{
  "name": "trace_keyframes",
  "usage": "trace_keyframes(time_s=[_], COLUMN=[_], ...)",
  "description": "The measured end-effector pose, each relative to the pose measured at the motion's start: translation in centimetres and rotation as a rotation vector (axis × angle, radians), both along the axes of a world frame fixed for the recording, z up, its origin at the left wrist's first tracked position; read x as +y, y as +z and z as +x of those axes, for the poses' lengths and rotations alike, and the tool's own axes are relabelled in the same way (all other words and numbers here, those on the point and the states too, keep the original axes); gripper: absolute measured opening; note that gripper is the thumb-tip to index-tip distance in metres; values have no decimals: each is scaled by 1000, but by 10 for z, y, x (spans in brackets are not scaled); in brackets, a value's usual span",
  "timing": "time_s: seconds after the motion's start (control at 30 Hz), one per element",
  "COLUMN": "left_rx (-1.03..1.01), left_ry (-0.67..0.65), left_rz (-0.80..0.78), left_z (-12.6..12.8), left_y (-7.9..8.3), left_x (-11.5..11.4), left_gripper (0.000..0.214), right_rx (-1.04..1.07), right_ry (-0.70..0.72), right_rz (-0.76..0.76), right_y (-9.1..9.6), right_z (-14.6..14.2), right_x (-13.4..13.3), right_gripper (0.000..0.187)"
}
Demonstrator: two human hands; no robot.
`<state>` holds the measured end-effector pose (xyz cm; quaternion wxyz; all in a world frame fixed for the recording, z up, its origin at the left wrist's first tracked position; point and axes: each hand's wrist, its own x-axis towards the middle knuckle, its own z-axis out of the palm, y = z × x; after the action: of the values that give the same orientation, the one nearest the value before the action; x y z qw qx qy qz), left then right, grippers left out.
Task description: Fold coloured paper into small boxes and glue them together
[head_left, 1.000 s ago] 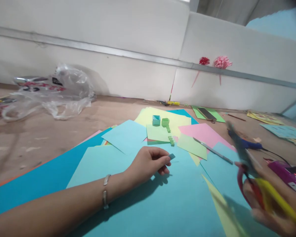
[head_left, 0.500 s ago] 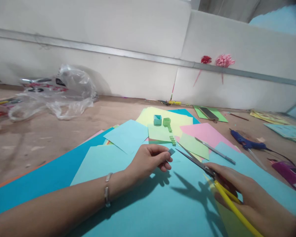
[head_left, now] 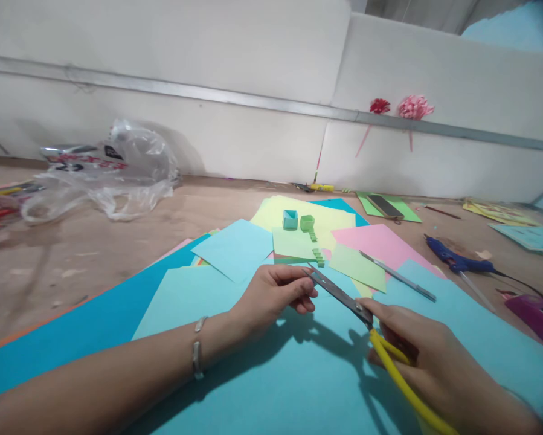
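Note:
Between thumb and fingers, my left hand [head_left: 282, 290] pinches a small piece of blue paper, now mostly hidden behind the scissor blades. My right hand [head_left: 416, 344] grips yellow-handled scissors [head_left: 339, 294], whose tips reach the left fingertips and the paper. Both hands are above large light-blue paper [head_left: 271, 374]. Just beyond them lie several small folded green paper strips [head_left: 318, 257] beside a light-green sheet [head_left: 292, 243]. Farther back, a small blue paper box [head_left: 290, 220] and a green one [head_left: 307, 223] stand on yellow paper [head_left: 271, 208].
A craft knife [head_left: 402, 278] lies across papers on the right, near a blue glue gun [head_left: 456, 257] and a purple object [head_left: 531, 317]. A phone [head_left: 386, 206] rests on green paper. At the left is a clear plastic bag [head_left: 139, 163]. A white wall [head_left: 230, 139] rises behind.
My right hand has moved left with the scissors, bringing the blades from a gap away up to the paper piece. My left hand stays nearly still.

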<state>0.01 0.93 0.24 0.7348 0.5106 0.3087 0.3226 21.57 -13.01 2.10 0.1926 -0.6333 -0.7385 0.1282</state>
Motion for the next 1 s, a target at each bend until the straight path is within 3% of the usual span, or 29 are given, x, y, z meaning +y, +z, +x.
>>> trace_keyframes(time_s=[0.47, 1.0], left_rx=[-34, 8], left_ry=[-26, -47], left_rz=[6, 6], left_z=[-1, -1], left_y=[-4, -4], left_x=[2, 3], left_gripper=[20, 22], right_rx=[-62, -73], right_ry=[11, 73], right_rz=[141, 128], right_y=[-2, -9], right_z=[-4, 1], right_x=[5, 5], right_gripper=[42, 45])
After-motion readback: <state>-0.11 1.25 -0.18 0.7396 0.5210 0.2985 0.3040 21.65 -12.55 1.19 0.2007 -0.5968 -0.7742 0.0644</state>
